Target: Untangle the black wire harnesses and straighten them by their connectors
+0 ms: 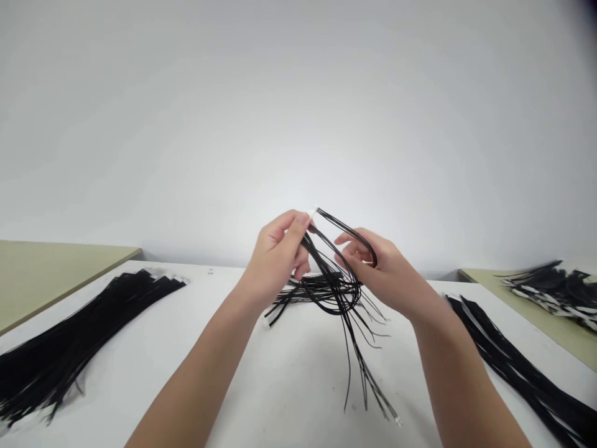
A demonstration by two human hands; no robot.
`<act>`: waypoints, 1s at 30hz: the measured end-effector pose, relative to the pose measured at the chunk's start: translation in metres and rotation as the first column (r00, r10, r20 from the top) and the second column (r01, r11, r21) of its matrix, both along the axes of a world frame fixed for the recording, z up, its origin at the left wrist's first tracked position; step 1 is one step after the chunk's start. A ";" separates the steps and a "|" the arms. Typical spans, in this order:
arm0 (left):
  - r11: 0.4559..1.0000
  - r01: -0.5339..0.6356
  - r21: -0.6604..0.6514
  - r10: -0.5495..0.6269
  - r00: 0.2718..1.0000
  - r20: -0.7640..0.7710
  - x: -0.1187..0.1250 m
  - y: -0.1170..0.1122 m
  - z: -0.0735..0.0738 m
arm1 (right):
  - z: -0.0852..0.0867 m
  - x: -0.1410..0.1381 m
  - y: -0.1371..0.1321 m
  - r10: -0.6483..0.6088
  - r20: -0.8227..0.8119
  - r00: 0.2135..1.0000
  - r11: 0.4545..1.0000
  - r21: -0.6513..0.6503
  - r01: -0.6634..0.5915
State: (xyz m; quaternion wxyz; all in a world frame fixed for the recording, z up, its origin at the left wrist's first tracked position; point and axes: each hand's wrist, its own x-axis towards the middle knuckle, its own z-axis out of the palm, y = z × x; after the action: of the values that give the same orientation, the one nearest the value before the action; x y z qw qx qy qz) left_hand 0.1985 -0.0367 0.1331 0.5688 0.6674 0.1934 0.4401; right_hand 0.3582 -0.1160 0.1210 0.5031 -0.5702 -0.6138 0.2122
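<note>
Wire harness [342,283] of thin glossy black leads loops between our hands over the white table [289,373], left hand [275,258] pinched on its white connector end up top, right hand [380,267] curled around the loop just beside, long loose tails dangling below toward us

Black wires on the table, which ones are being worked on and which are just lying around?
In hand:
left hand
right hand
wire bunch

Lying about:
left wire pile
right wire pile
far wire pile
white table
</note>
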 end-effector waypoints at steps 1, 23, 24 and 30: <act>1.000 -0.018 -0.008 0.018 1.000 0.020 -0.001 0.001 0.000 | 0.001 0.003 -0.001 0.034 0.001 0.999 0.997 -0.064 -0.034; 0.995 -0.068 0.078 0.080 0.982 -0.169 0.000 0.012 -0.005 | 0.006 0.014 -0.005 -0.120 -0.358 0.926 0.943 0.251 0.220; 0.999 -0.019 0.041 0.026 0.985 -0.169 -0.001 0.012 -0.005 | 0.006 0.015 -0.004 -0.120 -0.368 0.922 0.941 0.254 0.224; 0.963 0.209 -0.172 -0.226 0.971 -0.082 -0.004 0.009 -0.001 | 0.000 0.022 0.008 -0.103 -0.475 0.874 0.946 0.225 0.234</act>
State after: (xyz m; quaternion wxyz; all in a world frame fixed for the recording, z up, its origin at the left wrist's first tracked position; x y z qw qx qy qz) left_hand 0.1946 -0.0276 0.1323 0.6556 0.6574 0.1825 0.3235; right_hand 0.3797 -0.1075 0.1209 0.7242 -0.4802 -0.4491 0.2077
